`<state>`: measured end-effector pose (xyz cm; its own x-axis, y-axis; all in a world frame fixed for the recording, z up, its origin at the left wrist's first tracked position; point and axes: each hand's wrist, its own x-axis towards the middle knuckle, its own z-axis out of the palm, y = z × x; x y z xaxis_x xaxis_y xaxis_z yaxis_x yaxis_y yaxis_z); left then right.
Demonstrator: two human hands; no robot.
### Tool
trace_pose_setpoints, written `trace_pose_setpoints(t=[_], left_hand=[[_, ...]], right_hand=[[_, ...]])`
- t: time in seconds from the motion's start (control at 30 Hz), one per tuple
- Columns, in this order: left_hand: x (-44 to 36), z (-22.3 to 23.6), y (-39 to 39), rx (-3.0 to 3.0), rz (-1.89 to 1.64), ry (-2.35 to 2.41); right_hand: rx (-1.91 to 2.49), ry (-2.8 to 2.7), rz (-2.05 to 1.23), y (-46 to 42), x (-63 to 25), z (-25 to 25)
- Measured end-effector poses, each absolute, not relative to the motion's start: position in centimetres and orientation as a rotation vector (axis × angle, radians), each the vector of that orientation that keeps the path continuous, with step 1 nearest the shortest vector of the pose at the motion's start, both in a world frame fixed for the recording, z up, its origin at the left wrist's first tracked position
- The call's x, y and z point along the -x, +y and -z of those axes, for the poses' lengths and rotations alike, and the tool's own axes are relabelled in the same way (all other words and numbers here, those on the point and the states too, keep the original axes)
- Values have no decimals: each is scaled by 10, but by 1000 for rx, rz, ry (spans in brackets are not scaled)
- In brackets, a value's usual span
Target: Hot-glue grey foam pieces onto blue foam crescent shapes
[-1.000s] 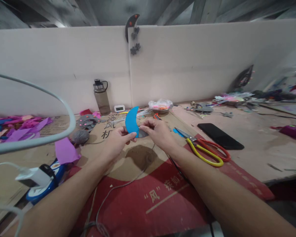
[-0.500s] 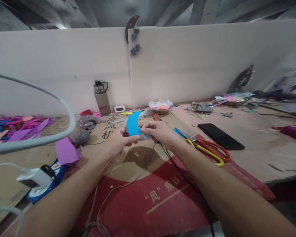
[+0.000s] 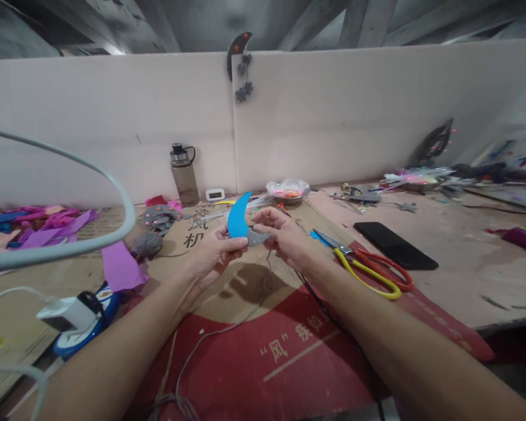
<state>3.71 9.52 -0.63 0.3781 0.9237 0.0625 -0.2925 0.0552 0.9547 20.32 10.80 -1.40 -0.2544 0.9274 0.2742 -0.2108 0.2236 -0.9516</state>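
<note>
A bright blue crescent point(image 3: 238, 217) is held up in front of me, its pointed tip upward. Its lower end is grey point(image 3: 256, 237), apparently covered in yarn. My left hand point(image 3: 215, 250) pinches the crescent at the lower left, thumb across the front. At the grey end, the fingers of my right hand point(image 3: 284, 233) are closed around the tip; some are hidden behind it. A strand of grey yarn point(image 3: 219, 332) trails over the cardboard below.
Red-and-yellow-handled scissors point(image 3: 368, 266) and a black phone point(image 3: 394, 245) lie to the right. A water bottle point(image 3: 184, 178), small white clock point(image 3: 214, 194) and grey yarn ball point(image 3: 147, 244) stand behind. Left are purple felt point(image 3: 121, 268), a charger point(image 3: 72, 316) and a looping cable point(image 3: 125, 204).
The blue crescent has turned a little, so its tip points further up and right. My right fingers have shifted at the grey end. The view has moved slightly.
</note>
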Motion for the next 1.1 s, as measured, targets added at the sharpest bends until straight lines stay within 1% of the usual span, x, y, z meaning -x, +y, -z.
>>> trace_pose_setpoints(t=[0.2, 0.3, 0.43, 0.53, 0.57, 0.63, 0.73, 0.87, 0.97, 1.1], left_hand=[[-38, 4, 93, -952, -1041, 590], [-40, 2, 90, -882, -1040, 549], [-40, 4, 90, -880, -979, 597], [-37, 12, 96, -1002, -897, 859], [-35, 15, 99, -1077, -913, 961], [-31, 19, 105, -1253, -1093, 1092], [-28, 18, 109, -1458, -1303, 1082], [-30, 8, 103, -1682, -1259, 1106], [-33, 5, 97, -1740, -1244, 1144], [-36, 7, 89, -1865, -1315, 1257]], right_hand=[[687, -1578, -976, 106, -202, 16], [709, -1596, -905, 104, -203, 14], [792, -1540, -896, 103, -203, 10], [868, -1471, -926, 107, -203, 12], [888, -1444, -948, 109, -204, 13], [924, -1404, -996, 112, -204, 17], [973, -1410, -1032, 115, -202, 20], [993, -1436, -1018, 111, -199, 20], [987, -1454, -1014, 107, -196, 18], [1032, -1464, -998, 102, -190, 19]])
